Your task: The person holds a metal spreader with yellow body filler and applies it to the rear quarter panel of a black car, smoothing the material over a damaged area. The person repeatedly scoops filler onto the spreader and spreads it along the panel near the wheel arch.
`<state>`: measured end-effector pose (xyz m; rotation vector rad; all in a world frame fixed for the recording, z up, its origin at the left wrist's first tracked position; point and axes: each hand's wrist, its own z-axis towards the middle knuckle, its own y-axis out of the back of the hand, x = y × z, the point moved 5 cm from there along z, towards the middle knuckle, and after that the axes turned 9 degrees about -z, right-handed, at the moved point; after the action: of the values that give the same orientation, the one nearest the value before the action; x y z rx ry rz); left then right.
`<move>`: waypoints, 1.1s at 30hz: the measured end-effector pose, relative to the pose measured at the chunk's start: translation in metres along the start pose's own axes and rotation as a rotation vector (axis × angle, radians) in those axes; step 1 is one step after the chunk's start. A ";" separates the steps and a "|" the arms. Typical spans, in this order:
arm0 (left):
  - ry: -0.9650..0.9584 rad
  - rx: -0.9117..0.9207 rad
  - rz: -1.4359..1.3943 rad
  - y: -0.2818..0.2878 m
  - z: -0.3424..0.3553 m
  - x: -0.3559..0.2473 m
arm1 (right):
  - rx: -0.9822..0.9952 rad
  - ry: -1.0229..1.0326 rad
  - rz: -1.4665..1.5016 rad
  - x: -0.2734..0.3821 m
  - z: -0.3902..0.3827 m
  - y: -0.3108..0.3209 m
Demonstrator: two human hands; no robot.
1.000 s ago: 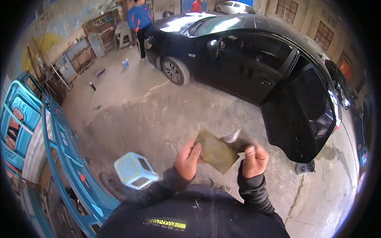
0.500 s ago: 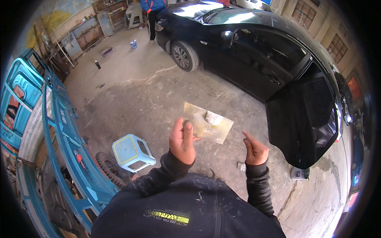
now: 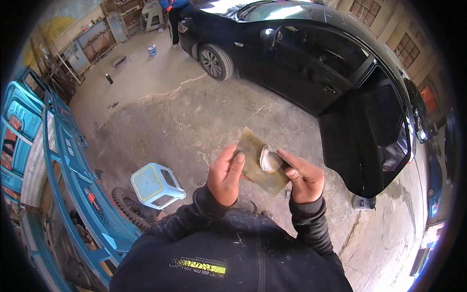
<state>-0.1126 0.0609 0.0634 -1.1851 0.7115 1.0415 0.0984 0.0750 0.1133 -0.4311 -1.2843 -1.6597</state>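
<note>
My left hand [image 3: 224, 176] grips a thin, translucent yellowish plate [image 3: 258, 180] by its left side, thumb on top. A lump of white paste [image 3: 267, 158] sits on the plate's right part. My right hand [image 3: 304, 177] pinches a thin scraper [image 3: 281, 156], seen nearly edge-on, against the paste at the plate's right. How far the scraper reaches under the paste is hard to make out.
A black car [image 3: 267, 63] with an open rear door [image 3: 355, 146] stands ahead and right, a bucket [image 3: 364, 203] below it. A light blue stool [image 3: 153, 182] and turquoise metal panels [image 3: 68, 160] are at left. A person [image 3: 174, 22] stands by the car's front.
Half a second ago my right hand was apart from the plate; now it has moved up and left onto the paste. The plate has turned to a steeper angle.
</note>
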 end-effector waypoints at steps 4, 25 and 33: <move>0.104 -0.072 -0.205 0.004 0.003 0.006 | 0.113 -0.051 0.002 -0.025 -0.005 0.011; -0.370 0.311 0.653 -0.055 -0.015 -0.004 | -0.607 -0.197 0.726 -0.059 0.009 0.047; 0.084 -0.031 -0.102 -0.022 0.002 0.011 | -0.118 0.163 0.240 -0.002 -0.011 0.008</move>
<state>-0.0884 0.0655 0.0628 -1.2843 0.6952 0.9250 0.1089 0.0661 0.1123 -0.4906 -0.9786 -1.5380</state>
